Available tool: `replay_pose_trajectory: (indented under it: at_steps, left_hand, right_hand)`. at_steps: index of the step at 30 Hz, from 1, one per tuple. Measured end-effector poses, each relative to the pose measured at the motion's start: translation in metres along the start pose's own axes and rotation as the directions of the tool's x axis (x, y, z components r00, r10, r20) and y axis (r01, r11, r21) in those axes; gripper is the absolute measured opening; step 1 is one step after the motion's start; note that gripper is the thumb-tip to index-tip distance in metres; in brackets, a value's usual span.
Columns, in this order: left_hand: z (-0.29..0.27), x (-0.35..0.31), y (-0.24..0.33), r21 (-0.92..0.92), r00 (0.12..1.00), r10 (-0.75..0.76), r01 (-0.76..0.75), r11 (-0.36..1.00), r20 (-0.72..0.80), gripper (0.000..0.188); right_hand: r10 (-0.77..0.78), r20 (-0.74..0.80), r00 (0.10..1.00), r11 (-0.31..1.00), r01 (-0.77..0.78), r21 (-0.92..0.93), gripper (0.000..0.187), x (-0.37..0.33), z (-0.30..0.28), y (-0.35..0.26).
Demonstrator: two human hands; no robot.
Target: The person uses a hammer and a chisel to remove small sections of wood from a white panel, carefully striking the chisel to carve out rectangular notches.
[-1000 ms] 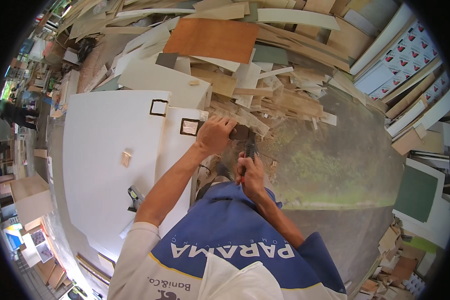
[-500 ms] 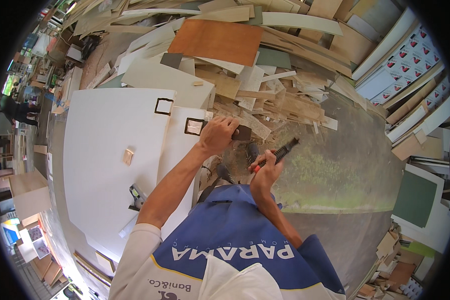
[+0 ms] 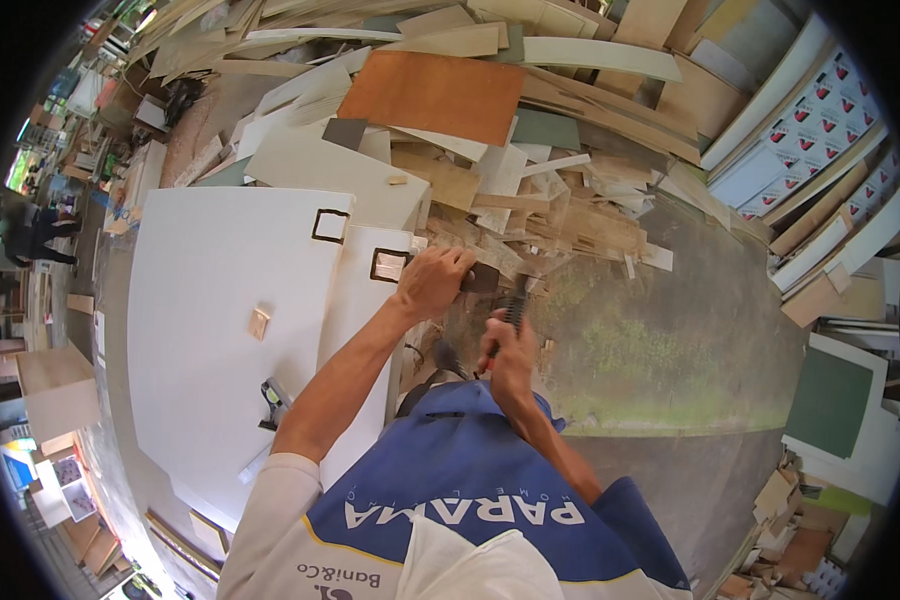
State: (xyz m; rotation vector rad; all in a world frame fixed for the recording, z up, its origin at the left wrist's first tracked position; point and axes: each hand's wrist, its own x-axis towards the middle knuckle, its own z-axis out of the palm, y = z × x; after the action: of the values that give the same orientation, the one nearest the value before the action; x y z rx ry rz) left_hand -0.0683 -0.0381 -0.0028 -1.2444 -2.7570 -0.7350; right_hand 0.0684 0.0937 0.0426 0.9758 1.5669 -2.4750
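Note:
My left hand (image 3: 435,280) is closed around a dark brown flat piece (image 3: 481,278), whose end sticks out to the right of the fist. Just right of it, my right hand (image 3: 510,350) grips a black ribbed hand tool with a red end (image 3: 516,308). The tool points up and away from me, its tip blurred close to the dark piece; whether they touch I cannot tell. Left of my left hand lies a narrow white panel (image 3: 365,300) with a dark-edged square opening (image 3: 389,265). A larger white panel (image 3: 220,370) beside it has a similar dark-edged square (image 3: 330,225).
On the large panel rest a small wood block (image 3: 259,323) and a black-and-green tool (image 3: 273,400). Offcuts (image 3: 580,215) and an orange-brown board (image 3: 430,95) are heaped ahead. Boards (image 3: 810,150) lean at the right. Another person (image 3: 35,232) stands far left.
My right hand has moved left, bringing the black tool from a slant to nearly upright beside the dark piece. My left hand has barely moved.

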Motion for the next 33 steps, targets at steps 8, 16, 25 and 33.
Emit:
replay_pose_trajectory:
  at_steps: [8, 16, 25, 33]
  left_hand:
    - [-0.005, 0.002, 0.002, 0.003, 0.999, -0.025, 0.024, 1.000, 0.037, 0.014]
    - [-0.007, 0.003, 0.000, 0.013, 1.000, -0.019, 0.019, 1.000, 0.019, 0.014]
    - [-0.004, 0.004, -0.001, 0.056, 0.999, -0.030, 0.028, 0.998, 0.029, 0.015]
    - [-0.004, 0.005, -0.001, 0.071, 1.000, -0.018, 0.019, 0.997, -0.019, 0.014]
  right_hand:
    - [0.004, 0.096, 0.995, 0.999, 0.000, -0.036, 0.017, 0.008, -0.001, 0.007]
    - [-0.037, 0.071, 0.997, 0.999, 0.034, 0.036, 0.015, 0.011, 0.003, 0.008]
    - [-0.091, -0.084, 0.992, 0.958, 0.110, 0.264, 0.013, 0.023, -0.004, 0.023]
    - [-0.109, 0.033, 0.994, 0.990, 0.105, 0.096, 0.014, 0.016, 0.000, 0.017]
